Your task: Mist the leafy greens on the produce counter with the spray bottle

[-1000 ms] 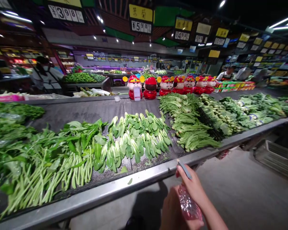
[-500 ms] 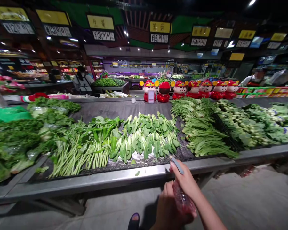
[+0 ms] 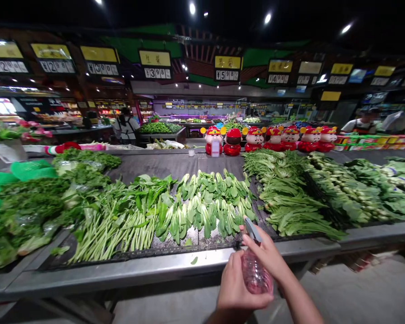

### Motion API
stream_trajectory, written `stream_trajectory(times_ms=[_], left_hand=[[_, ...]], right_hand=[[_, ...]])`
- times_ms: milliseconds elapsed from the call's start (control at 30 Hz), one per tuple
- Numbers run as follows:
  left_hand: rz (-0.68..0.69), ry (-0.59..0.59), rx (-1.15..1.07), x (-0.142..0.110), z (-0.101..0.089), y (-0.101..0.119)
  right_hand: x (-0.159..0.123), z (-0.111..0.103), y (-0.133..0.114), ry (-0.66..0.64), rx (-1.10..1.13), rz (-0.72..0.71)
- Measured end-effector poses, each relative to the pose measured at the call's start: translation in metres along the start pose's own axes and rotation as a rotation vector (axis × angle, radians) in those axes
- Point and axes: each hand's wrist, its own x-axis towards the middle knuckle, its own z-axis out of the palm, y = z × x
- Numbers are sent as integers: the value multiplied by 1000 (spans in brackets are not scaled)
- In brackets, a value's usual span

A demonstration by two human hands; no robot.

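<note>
Pinkish bottle (image 3: pixel 256 275) sits low, right of centre in the frame, between the left hand (image 3: pixel 233 285), wrapped around its body, and the right hand (image 3: pixel 268 253), gripping near its grey top (image 3: pixel 253 231), some fingers hidden behind it and both forearms (image 3: pixel 302 299) cut off below.

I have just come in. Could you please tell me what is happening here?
A person stands before a vegetable stand, holding a pink see-through bottle in both hands. The left hand is wrapped around its body, while the right hand grips it near the grey top. Neither hand is on the vegetables. Beyond the bottle, pale-stemmed greens lie in rows, and red figurines stand along the back.
</note>
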Motion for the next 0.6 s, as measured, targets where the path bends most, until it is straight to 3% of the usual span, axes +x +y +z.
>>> stream_trajectory(times_ms=[167, 433, 600], left_hand=[[73, -72, 20, 21, -7, 0], [111, -96, 64, 51, -17, 0], [149, -110, 86, 64, -11, -25]], right_hand=[[9, -2, 0, 62, -15, 4], [32, 7, -17, 226, -223, -53], [44, 12, -14, 239, -298, -24]])
